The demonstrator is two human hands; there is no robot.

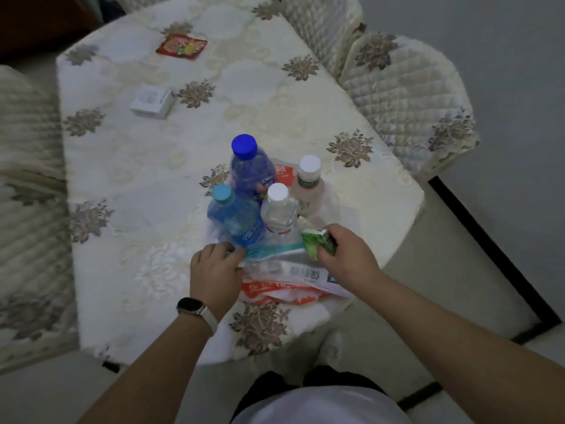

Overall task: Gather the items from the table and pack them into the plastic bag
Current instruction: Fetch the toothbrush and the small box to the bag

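Bottles (276,209) stand in plastic bag (284,293); left hand (214,270) pinches rim, right hand (345,255) grips green carton (316,241)

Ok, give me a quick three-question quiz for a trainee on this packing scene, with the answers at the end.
1. True or false: the right hand holds a green carton while the left hand grips the plastic bag by its edge.
2. Counting the dark-blue-capped bottle, how many bottles stand upright at the bag? A two, B four, C six.
3. Besides the white box, which item lies far from the bag on the table?

Key: 1 true. 2 B. 3 the red packet.
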